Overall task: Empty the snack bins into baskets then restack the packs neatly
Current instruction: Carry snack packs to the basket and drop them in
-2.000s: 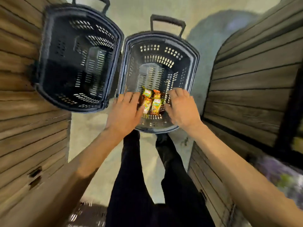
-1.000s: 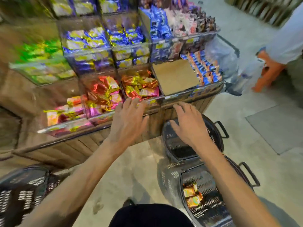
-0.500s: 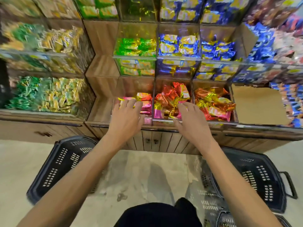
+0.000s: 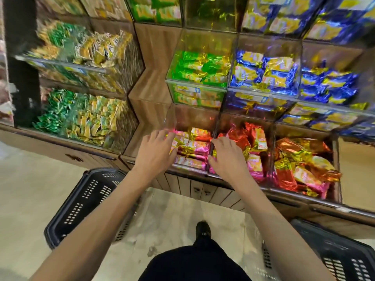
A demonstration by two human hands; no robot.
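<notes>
Head view: the left hand [image 4: 155, 153] and right hand [image 4: 227, 157] are touching the pink packs [image 4: 192, 149] in the low clear bin [image 4: 190, 118] with spread, empty fingers. The shiny packs could be slipping out of a big scoop and missing the black basket [image 4: 87, 199] below.

Tiered shelf [image 4: 154, 82] of snack bins fills the upper frame; at centre, left hand [image 4: 156, 154] and right hand [image 4: 227, 159] flank the packs [image 4: 192, 147] in a bottom-row bin; on the floor [image 4: 182, 209], near basket [image 4: 81, 203] lower left, far basket [image 4: 334, 250] lower right.
</notes>
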